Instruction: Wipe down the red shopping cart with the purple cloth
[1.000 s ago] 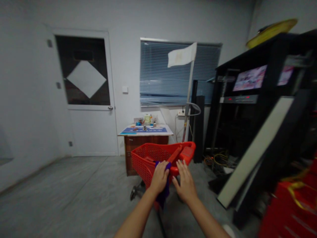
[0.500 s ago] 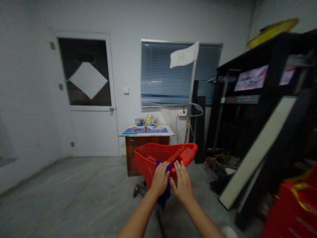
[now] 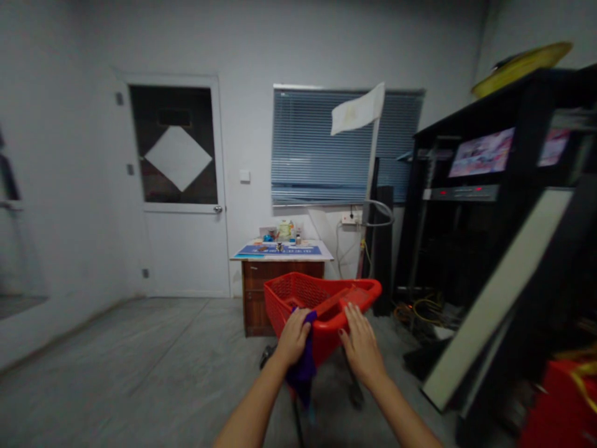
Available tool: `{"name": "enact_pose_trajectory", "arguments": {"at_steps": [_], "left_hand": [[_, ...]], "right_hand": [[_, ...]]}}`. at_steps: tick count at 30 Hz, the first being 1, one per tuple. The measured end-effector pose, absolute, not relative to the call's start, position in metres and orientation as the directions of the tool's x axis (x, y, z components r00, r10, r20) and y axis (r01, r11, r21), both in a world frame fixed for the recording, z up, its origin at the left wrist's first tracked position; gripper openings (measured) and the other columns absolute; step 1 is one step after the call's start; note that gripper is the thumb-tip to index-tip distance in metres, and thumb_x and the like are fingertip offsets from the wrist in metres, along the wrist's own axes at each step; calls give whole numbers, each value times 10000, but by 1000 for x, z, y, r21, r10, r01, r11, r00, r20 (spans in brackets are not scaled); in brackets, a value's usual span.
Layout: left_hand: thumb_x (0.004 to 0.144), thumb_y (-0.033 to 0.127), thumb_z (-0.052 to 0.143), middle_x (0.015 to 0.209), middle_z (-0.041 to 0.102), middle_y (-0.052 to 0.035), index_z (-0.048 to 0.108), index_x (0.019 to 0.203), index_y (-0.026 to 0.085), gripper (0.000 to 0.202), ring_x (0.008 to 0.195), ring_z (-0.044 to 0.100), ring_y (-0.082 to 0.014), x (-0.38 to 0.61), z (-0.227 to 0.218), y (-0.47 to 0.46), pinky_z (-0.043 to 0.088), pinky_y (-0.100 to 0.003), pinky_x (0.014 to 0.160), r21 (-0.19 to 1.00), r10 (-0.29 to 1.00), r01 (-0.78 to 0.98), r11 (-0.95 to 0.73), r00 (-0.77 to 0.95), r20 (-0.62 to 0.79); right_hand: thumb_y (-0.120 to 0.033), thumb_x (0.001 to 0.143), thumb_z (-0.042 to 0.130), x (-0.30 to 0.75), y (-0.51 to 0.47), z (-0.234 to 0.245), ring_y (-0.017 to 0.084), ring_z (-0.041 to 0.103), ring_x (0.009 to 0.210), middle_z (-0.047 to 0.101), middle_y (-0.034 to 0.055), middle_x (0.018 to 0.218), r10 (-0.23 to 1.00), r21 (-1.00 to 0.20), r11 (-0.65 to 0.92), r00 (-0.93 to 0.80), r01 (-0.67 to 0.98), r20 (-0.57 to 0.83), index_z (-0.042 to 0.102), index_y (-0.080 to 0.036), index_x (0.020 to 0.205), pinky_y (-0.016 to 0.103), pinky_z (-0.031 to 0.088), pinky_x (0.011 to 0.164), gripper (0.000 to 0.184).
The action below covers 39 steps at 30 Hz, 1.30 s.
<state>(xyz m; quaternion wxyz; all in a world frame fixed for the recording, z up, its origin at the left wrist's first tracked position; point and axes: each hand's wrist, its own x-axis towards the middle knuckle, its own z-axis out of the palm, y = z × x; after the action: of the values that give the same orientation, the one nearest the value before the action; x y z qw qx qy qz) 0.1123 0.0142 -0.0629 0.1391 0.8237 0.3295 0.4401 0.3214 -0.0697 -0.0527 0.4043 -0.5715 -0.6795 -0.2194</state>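
A red plastic shopping cart (image 3: 289, 298) stands on the grey floor in front of me, a white flag on a pole (image 3: 359, 111) rising from its far right side. My left hand (image 3: 293, 339) is closed on a purple cloth (image 3: 303, 370) pressed against the cart's near rim, and the cloth hangs down below it. My right hand (image 3: 361, 345) lies flat with fingers spread on the near right rim of the cart.
A small wooden table (image 3: 282, 261) with small items stands behind the cart, under a window with blue blinds (image 3: 317, 146). A white door (image 3: 180, 186) is at the left. A black rack (image 3: 489, 205) with a leaning white board (image 3: 489, 298) fills the right; red crates (image 3: 559, 404) sit bottom right.
The cart has rolled a little to the right and my hands have spread apart on its rim; the view has shifted so the door sits further right.
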Motion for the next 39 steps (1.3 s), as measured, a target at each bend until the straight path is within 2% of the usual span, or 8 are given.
{"name": "enact_pose_trajectory", "arguments": {"at_steps": [6, 13, 19, 26, 32, 39], "left_hand": [[982, 346, 321, 1406, 513, -102, 508, 1323, 205, 413, 1341, 416, -231, 123, -72, 1, 297, -519, 1140, 596, 714, 420, -685, 221, 665], [975, 294, 346, 1389, 534, -90, 491, 1339, 218, 399, 1332, 429, -227, 125, -57, -22, 290, -531, 1145, 374, 566, 482, -792, 353, 745], [981, 266, 305, 1369, 552, -95, 471, 1349, 198, 410, 1317, 450, -220, 115, -59, -16, 321, -524, 1134, 404, 615, 561, -722, 253, 747], [952, 229, 379, 1366, 557, -74, 467, 1353, 230, 410, 1310, 457, -220, 106, -50, -22, 292, -525, 1152, 243, 507, 548, -801, 402, 762], [941, 214, 373, 1312, 593, -101, 486, 1328, 204, 403, 1260, 506, -249, 109, -52, -21, 327, -535, 1130, 274, 546, 651, -708, 260, 796], [906, 155, 399, 1345, 573, -99, 487, 1334, 196, 438, 1296, 473, -252, 106, -43, -28, 324, -516, 1130, 102, 473, 670, -735, 399, 786]], "right_hand": [[-419, 974, 374, 314, -66, -58, 251, 214, 1427, 281, 88, 1545, 595, -182, 295, -31, 938, 803, 45, -233, 1526, 484, 340, 1101, 669], [-389, 980, 358, 306, -68, -58, 246, 200, 1432, 274, 79, 1549, 593, -178, 298, -36, 938, 804, 27, -238, 1526, 484, 335, 1105, 656], [-426, 969, 384, 298, -70, -57, 256, 207, 1429, 268, 84, 1551, 575, -169, 295, -34, 940, 818, 16, -227, 1526, 486, 350, 1094, 697], [-425, 967, 373, 293, -71, -58, 263, 241, 1417, 288, 77, 1543, 572, -153, 279, -36, 948, 819, 30, -236, 1527, 492, 348, 1089, 684], [-468, 954, 408, 291, -71, -55, 269, 293, 1393, 366, 46, 1508, 612, -107, 242, -67, 964, 788, 148, -261, 1519, 495, 330, 1093, 656], [-455, 962, 393, 285, -70, -56, 247, 240, 1418, 355, 47, 1514, 615, -83, 264, -101, 961, 782, 166, -242, 1516, 482, 297, 1115, 635]]}}
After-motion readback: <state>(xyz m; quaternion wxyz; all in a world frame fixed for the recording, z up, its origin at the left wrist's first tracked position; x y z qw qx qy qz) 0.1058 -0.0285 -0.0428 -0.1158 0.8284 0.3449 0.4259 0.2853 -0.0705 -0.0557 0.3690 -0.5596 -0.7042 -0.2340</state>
